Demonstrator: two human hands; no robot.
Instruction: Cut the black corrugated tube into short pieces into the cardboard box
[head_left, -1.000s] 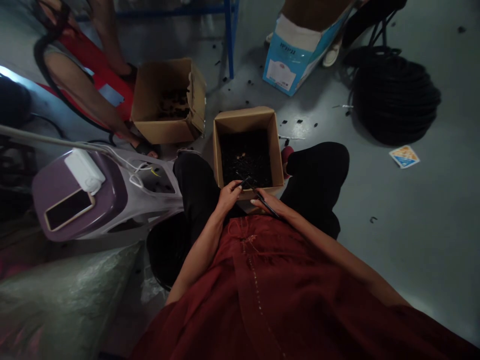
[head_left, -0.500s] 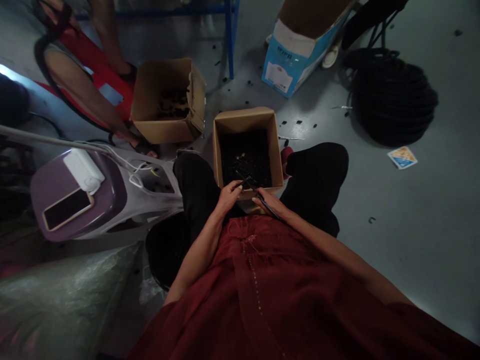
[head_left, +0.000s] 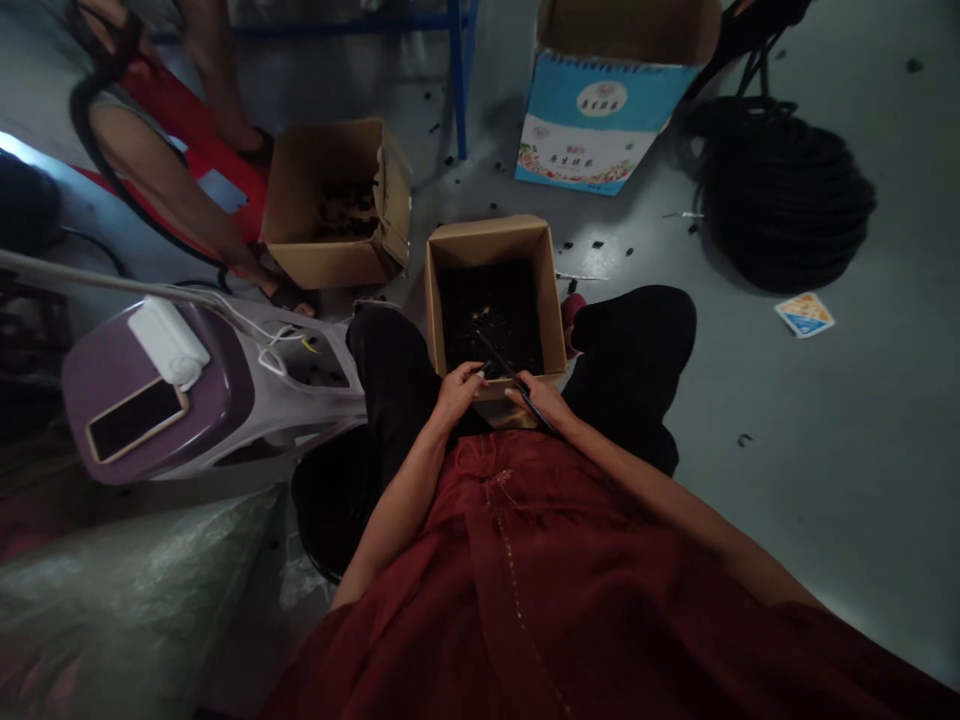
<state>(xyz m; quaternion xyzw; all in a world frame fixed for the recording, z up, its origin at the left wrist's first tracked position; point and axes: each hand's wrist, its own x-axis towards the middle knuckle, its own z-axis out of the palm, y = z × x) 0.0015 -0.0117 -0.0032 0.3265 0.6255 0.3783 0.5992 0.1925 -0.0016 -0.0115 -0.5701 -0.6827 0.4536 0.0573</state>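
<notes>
Between my knees stands an open cardboard box (head_left: 556, 300) with many small black pieces (head_left: 499, 315) in its bottom. Over its near left rim, my left hand (head_left: 456, 392) pinches a small black piece (head_left: 489, 369). My right hand (head_left: 546, 402) is closed around a long, thin, dark stick-like tool (head_left: 501, 361). Its tip slants forward and left over the box, and its rear end runs back under my palm. The tool's exact kind is too dark to make out.
A second cardboard box (head_left: 322, 262) stands ahead left beside a seated person's foot. A blue-and-white carton (head_left: 581, 125) and a black coil (head_left: 787, 200) are ahead right. At left, a purple-topped stool (head_left: 217, 375) bears a phone (head_left: 136, 420). Black scraps dot the floor.
The stick-like tool's tip has swung forward, away from the piece in my left hand. The blue-and-white carton has turned, showing a different printed side. My hands have barely shifted.
</notes>
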